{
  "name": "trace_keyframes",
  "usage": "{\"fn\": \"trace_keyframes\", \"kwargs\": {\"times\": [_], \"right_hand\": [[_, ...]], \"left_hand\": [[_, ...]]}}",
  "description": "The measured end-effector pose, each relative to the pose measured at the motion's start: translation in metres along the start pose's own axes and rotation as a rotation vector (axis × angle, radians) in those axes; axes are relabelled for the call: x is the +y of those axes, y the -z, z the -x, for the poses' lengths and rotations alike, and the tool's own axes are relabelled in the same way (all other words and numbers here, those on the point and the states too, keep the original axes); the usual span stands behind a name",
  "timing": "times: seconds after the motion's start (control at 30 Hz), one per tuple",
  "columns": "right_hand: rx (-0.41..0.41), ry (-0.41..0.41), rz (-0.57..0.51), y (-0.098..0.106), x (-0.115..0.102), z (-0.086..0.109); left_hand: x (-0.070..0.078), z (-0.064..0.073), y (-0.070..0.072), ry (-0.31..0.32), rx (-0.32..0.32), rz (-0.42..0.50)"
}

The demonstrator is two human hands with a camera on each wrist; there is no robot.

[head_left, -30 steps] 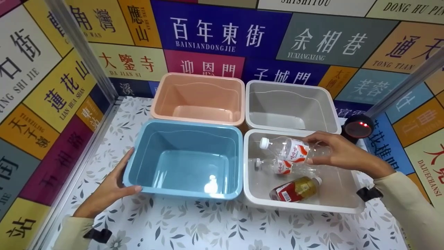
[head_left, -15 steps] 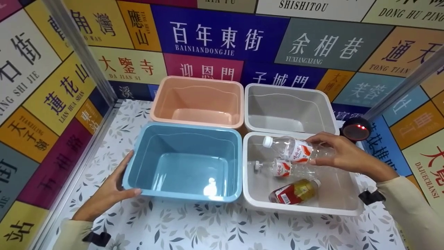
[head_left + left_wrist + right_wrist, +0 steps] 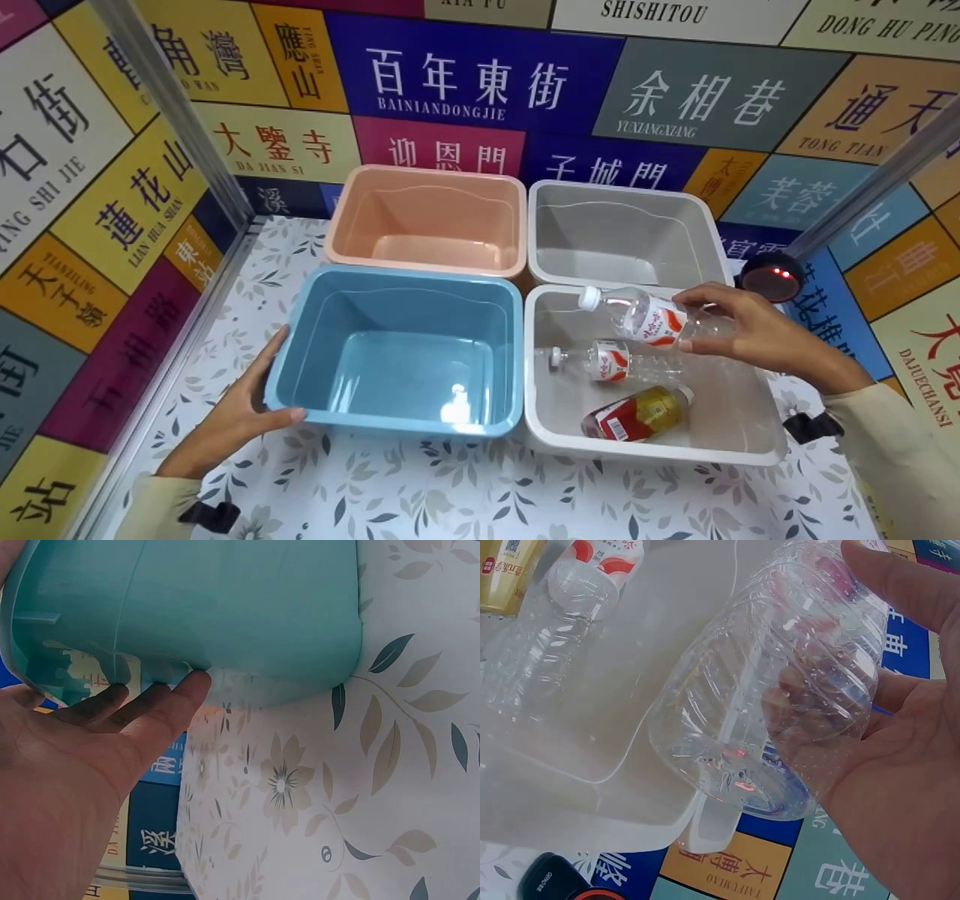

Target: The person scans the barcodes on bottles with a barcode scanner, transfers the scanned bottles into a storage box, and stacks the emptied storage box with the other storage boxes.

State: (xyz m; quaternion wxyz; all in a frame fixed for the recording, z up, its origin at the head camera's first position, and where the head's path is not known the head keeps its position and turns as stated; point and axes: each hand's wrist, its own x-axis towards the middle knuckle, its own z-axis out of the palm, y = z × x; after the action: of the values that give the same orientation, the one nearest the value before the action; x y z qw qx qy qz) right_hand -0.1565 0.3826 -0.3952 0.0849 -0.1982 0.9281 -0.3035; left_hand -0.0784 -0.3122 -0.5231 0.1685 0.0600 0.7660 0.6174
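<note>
My right hand [image 3: 765, 334] grips a clear plastic bottle [image 3: 654, 319] with a white cap and a red-and-white label, above the back right of the front-right off-white bin [image 3: 652, 450]. It lies sideways, cap to the left, and looks empty. In the right wrist view its ribbed base [image 3: 769, 787] sticks out past my fingers. Down in that bin lie a similar clear bottle [image 3: 611, 361] and a red-and-yellow labelled drink bottle [image 3: 637, 414]. My left hand [image 3: 229, 409] rests against the left side of the blue bin [image 3: 405, 427], fingertips touching its outer wall [image 3: 240, 615].
Behind stand a peach bin [image 3: 427, 214] and a grey bin [image 3: 626, 232], both empty. A round black device [image 3: 772, 276] with red lights sits beside the right-hand bins. Printed panels [image 3: 450, 67] enclose the leaf-patterned tabletop [image 3: 420, 487].
My right hand has lifted the clear bottle a little and moved it rightward, apart from the one lying below. The left hand stays at the blue bin.
</note>
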Motion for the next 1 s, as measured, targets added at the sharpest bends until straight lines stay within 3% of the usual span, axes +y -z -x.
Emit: {"fn": "trace_keyframes", "kwargs": {"times": [0.53,1.0], "right_hand": [[0.051,-0.009,0.053,0.007,0.010,0.007],[0.078,-0.046,0.038,0.013,0.018,0.015]], "left_hand": [[-0.001,-0.001,0.001,0.001,-0.001,-0.002],[0.000,0.000,0.001,0.001,-0.001,-0.009]]}}
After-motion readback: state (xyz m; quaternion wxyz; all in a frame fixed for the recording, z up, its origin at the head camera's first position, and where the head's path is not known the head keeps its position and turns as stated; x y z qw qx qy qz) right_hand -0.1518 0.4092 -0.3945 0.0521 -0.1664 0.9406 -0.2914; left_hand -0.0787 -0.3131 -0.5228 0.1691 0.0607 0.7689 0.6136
